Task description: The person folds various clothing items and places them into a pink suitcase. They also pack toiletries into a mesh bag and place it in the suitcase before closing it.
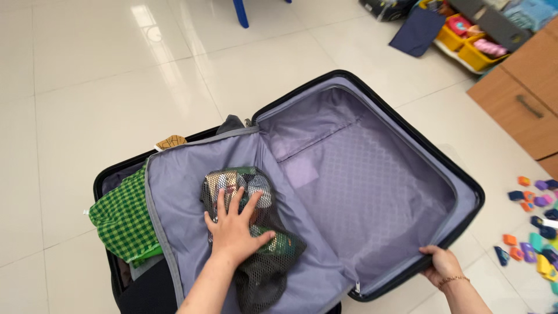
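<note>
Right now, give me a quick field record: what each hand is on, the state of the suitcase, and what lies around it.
left hand: flat on black mesh bag holding small packets
mesh bag: on the grey fabric divider of the left half
right hand: gripping near rim of suitcase
suitcase: open flat on white tile floor, right half bare
green checked cloth: sticking out from under the divider
colourful toy blocks: scattered on the floor, right

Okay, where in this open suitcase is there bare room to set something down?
The right half's lilac lining is bare, from the hinge fold to the rim held by the right hand. The left half is crowded: the left hand presses a mesh bag on the divider flap, with green checked cloth beside it.
</note>
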